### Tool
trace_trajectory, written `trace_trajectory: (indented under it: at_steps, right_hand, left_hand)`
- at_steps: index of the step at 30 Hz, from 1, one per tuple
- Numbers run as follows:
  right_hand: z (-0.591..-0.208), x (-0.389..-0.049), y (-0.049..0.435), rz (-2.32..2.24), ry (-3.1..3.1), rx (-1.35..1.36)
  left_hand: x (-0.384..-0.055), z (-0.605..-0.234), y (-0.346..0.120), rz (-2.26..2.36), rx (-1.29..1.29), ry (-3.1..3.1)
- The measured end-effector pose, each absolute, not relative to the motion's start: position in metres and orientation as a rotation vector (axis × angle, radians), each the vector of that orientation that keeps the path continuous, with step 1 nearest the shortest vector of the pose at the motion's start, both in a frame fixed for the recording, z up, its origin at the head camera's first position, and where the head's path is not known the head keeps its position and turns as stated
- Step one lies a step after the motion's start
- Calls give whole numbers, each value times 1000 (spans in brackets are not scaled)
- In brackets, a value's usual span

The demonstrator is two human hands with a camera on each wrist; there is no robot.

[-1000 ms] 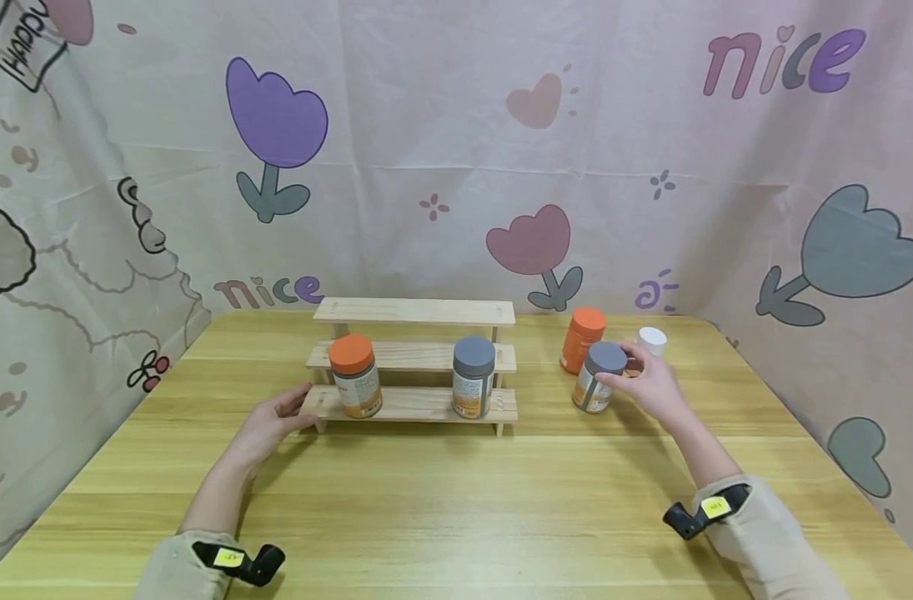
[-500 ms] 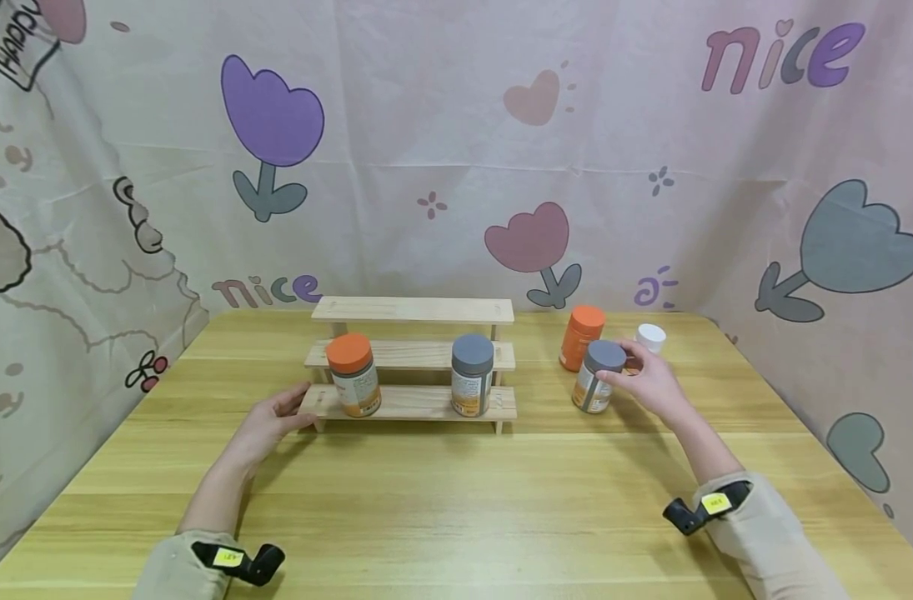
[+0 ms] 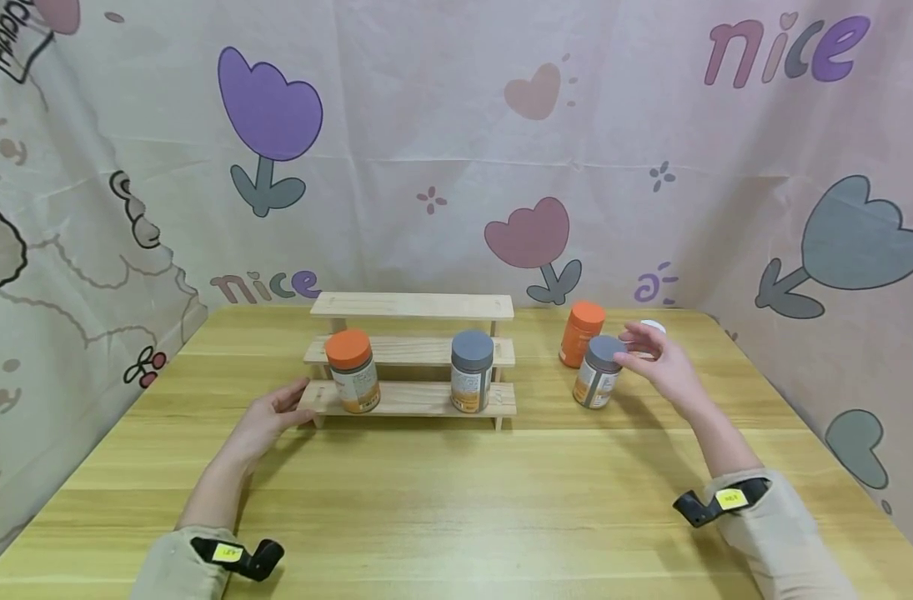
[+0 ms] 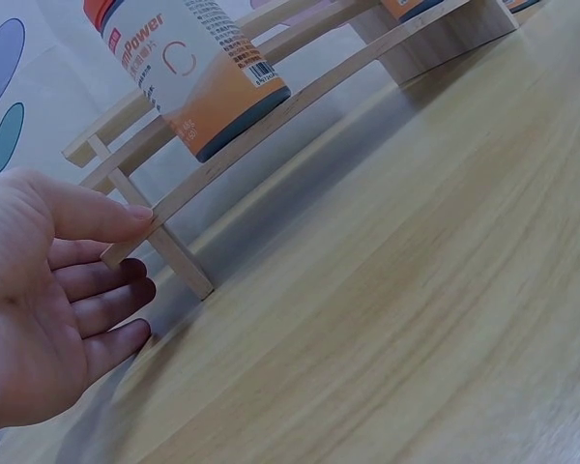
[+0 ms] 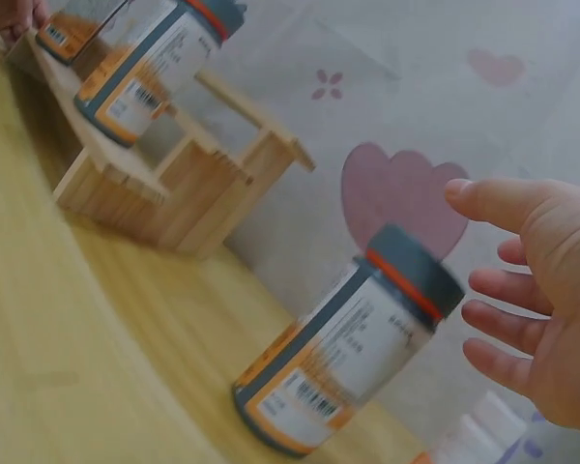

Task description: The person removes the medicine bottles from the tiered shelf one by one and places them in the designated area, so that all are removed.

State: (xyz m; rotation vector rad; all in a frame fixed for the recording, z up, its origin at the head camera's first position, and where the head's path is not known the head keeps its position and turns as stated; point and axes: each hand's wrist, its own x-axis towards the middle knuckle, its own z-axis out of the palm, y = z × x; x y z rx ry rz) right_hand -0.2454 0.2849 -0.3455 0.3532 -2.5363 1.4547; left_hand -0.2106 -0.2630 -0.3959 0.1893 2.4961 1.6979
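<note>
Head view: I see the left hand (image 3: 267,423), stretched forward, at the left end of a wooden rack (image 3: 415,398) on the desk (image 3: 426,500); the right hand (image 3: 664,365) hovers by a gray-lidded jar (image 3: 595,385) right of the rack. Left wrist: thumb above, finger beneath, pinching that end. Right wrist: fingers and thumb apart, just beside the jar.

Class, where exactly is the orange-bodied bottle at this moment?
In the head view, the orange-bodied bottle stands on the table, to the right of the wooden rack and just behind the gray-lidded jar near the right hand.
</note>
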Motion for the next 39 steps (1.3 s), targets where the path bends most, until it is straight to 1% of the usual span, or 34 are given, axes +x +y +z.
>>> trace_trajectory:
  at_steps: [8, 16, 39]
  right_hand:
    - [-319, -241, 275, 1467, -2442, 373]
    - [-297, -240, 247, 1505, -2503, 398]
    - [-315, -253, 144, 1696, -2553, 853]
  left_hand:
    - [-212, -397, -264, 1703, 184, 2486]
    - [-210, -396, -264, 1683, 176, 2508]
    - [-209, -394, -261, 1682, 167, 2509]
